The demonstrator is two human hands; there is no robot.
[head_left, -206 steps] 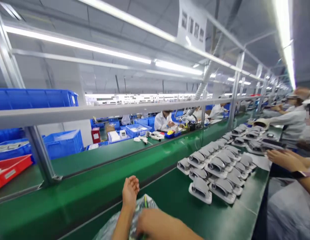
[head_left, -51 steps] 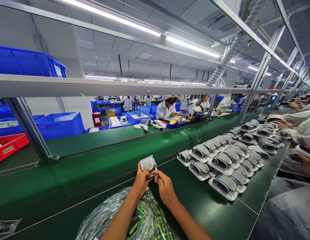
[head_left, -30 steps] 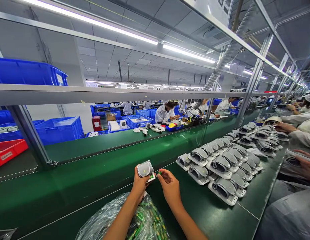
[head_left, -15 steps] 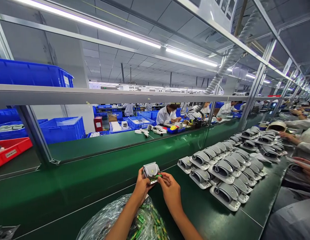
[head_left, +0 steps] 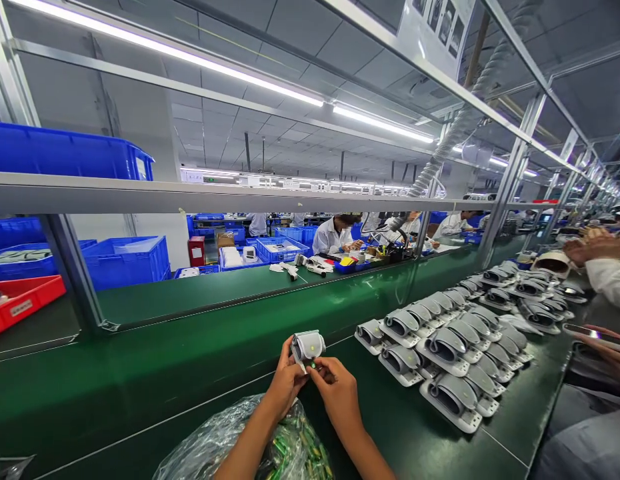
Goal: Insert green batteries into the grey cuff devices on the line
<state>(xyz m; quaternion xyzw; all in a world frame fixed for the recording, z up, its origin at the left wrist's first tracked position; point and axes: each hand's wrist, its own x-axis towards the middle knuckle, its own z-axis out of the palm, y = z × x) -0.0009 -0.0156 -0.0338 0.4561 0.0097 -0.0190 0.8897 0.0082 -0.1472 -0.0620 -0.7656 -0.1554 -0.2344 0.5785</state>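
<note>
The left hand (head_left: 285, 385) is grasping a gray device (head_left: 310, 345), which is staying above the near middle of the green table (head_left: 390, 437). Its fingers are mostly hiding behind the device, so only the thumb side is showing clearly. The right hand (head_left: 336, 387) is pinching a small green piece (head_left: 313, 365) with the thumb and index finger, at the lower edge of the device. These fingertips are covering most of the piece, and I cannot tell how far it is sitting inside.

Below, a clear plastic bag (head_left: 203, 437) is holding many green and gold pieces (head_left: 303, 450); the left forearm is crossing over it, and the near border is cutting it off. At the near left corner, a clear wrapping (head_left: 10, 465) is showing only partly. On the right, more gray devices (head_left: 443, 353) are standing in rows, and the front ones are partly hiding those behind.

Compared with half a second ago, the device is turning a little, so its rolled opening is now facing more to the left, and less of the green piece is showing. On the far right, the hands of a co-worker (head_left: 595, 245) are now rising higher above the table.
</note>
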